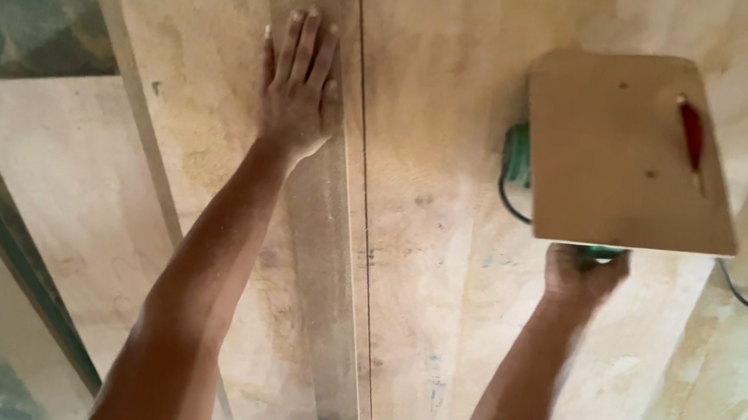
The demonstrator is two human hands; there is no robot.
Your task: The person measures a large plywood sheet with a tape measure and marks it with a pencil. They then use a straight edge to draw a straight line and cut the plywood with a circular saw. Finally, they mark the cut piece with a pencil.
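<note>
Your left hand (pixel 298 91) presses spread flat at 11 o'clock, pinning the wooden strip (pixel 320 231) against the plywood sheet (pixel 448 253), while your right hand (pixel 583 273) at 3 o'clock keeps its grip closed on the green power tool (pixel 517 155) under its square board (pixel 627 151)

Bare forearms, no sleeves, hands (pixel 301 87) ungloved.

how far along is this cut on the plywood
Done: a thin straight line runs down the plywood sheet beside the long wooden strip. In hand: the left hand presses flat on the strip; the right hand grips a green corded tool under a square board. How much remains uncut cannot be told.
</note>
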